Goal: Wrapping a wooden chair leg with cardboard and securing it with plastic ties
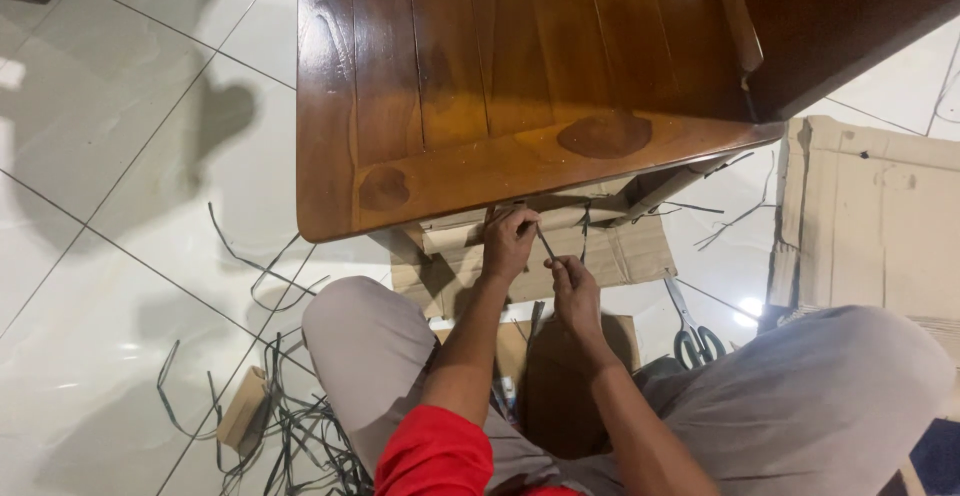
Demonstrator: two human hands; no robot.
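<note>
Dark plastic strapping is what both hands are working on: a short taut strap (546,244) is running between them, just under the near edge of the polished wooden tabletop (480,76). The left hand (508,241) is pinching its upper end in a closed grip against the cardboard wrapping (600,251) there; the right hand (576,288) is closed on the lower end.

The unwrapping is looking well along: the top is standing bare, and cut straps (290,416) are lying in a loose heap on the floor beside the left knee. Cardboard is still clinging beneath the edge, so some remains.

Scissors (690,328) are lying on the white tiled floor (120,206) near the right knee, and a flattened cardboard sheet (870,216) is lying further right.
</note>
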